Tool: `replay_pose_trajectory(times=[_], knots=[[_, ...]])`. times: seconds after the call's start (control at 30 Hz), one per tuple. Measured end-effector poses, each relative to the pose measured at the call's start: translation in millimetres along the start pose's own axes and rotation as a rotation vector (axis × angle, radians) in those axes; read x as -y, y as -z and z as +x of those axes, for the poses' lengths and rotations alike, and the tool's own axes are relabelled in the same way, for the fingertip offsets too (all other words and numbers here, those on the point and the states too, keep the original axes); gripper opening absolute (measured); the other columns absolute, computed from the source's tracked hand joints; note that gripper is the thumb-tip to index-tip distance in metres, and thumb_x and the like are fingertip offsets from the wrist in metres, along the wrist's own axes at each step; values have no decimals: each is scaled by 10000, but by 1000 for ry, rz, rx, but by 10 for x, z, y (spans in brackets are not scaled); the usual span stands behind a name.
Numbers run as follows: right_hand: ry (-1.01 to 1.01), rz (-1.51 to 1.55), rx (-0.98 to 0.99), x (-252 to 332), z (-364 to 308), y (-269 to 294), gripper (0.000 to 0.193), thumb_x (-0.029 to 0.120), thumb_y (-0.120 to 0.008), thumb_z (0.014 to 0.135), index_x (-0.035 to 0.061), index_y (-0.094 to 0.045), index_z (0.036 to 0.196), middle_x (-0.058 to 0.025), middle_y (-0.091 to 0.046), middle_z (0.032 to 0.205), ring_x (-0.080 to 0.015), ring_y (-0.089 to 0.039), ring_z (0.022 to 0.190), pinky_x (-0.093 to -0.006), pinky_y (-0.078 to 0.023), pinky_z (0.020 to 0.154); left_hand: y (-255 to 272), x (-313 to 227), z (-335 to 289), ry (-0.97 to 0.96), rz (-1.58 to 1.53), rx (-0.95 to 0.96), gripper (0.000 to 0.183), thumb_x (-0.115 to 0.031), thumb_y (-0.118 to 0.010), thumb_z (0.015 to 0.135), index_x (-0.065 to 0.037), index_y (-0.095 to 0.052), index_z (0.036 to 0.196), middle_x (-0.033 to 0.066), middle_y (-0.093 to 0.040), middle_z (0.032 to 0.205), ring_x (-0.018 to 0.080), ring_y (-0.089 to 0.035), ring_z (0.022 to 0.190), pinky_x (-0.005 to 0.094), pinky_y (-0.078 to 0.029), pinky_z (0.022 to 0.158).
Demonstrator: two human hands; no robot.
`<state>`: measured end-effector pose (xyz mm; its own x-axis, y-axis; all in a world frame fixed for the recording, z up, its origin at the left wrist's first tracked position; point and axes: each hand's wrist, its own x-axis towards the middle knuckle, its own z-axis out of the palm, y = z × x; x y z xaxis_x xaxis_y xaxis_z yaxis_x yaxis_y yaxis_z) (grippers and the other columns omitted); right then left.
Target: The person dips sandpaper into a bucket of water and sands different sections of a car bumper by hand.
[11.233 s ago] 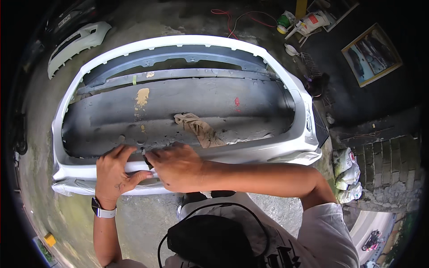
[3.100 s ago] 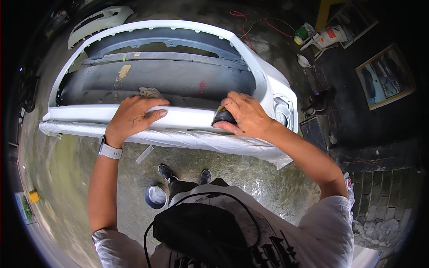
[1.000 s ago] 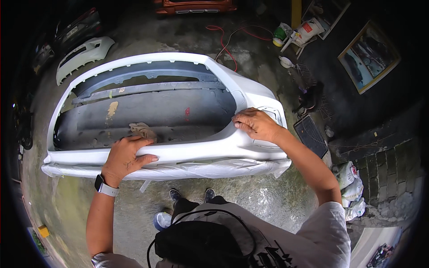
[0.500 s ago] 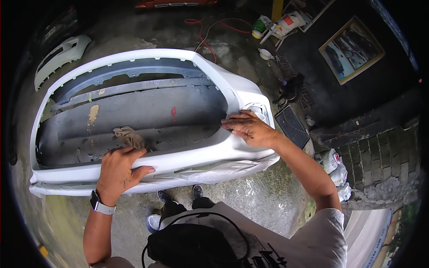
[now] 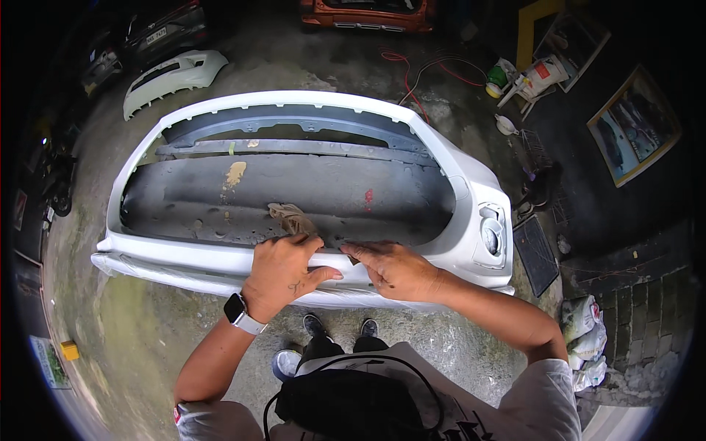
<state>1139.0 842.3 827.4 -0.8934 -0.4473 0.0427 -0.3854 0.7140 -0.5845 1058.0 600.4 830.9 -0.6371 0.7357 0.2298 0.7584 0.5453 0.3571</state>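
Note:
A white car bumper (image 5: 176, 255) lies across the view, its near edge in front of me. My left hand (image 5: 285, 270) grips that near edge, fingers over the top and thumb along the outer face. To its right, my right hand (image 5: 397, 272) lies on the same edge, its fingers bent around a small brown piece (image 5: 353, 259) that looks like sandpaper and is mostly hidden. A crumpled tan rag (image 5: 288, 217) sits just beyond my left fingers, on the grey stained panel (image 5: 309, 180) inside the bumper's opening.
Thin plastic sheeting (image 5: 198, 285) hangs under the near edge. Another white bumper (image 5: 176, 77) stands far left, near a dark car (image 5: 165, 33). An orange car (image 5: 368, 16) is at the back. A red hose (image 5: 407, 73) crosses the floor. White bags (image 5: 586, 331) and a dark flat tray (image 5: 537, 257) are right.
My right hand has moved left along the bumper from its right corner to beside my left hand. The view has shifted left; my left hand still grips the near edge.

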Motion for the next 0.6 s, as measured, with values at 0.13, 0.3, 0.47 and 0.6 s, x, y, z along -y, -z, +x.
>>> replay_pose_trajectory(times=[0.13, 0.3, 0.47, 0.6], knots=[[-35, 62, 88, 232, 386, -30, 616, -25, -574, 894, 7, -493, 1504, -247, -686, 1262, -403, -694, 1078, -478, -546, 927, 96, 154, -95, 17, 66, -133, 630, -652, -804, 727, -73, -741, 968, 96, -723, 837, 331, -727, 770, 431, -567, 692], [-79, 44, 139, 160, 324, 13, 636, -11, -569, 889, 65, -492, 1516, -230, -680, 1274, -436, -671, 1111, -505, -542, 946, 550, 709, -439, 132, 248, -29, 715, -725, -742, 753, -29, -759, 913, 122, -710, 781, 344, -726, 767, 431, -566, 693], [-229, 35, 189, 215, 306, 80, 461, 136, -507, 1037, 124, -534, 1497, -203, -629, 1401, -434, -643, 1191, -467, -521, 1024, 837, 1451, -823, 172, 429, -86, 835, -825, -669, 751, -2, -764, 849, 157, -671, 688, 355, -711, 691, 415, -568, 665], [-288, -47, 228, 526, 653, -34, 476, 206, -496, 1050, 147, -505, 1523, -198, -638, 1391, -420, -652, 1179, -478, -502, 1045, 899, 1694, -957, 134, 494, -201, 950, -941, -577, 715, -7, -745, 777, 135, -643, 597, 313, -707, 594, 398, -590, 699]])
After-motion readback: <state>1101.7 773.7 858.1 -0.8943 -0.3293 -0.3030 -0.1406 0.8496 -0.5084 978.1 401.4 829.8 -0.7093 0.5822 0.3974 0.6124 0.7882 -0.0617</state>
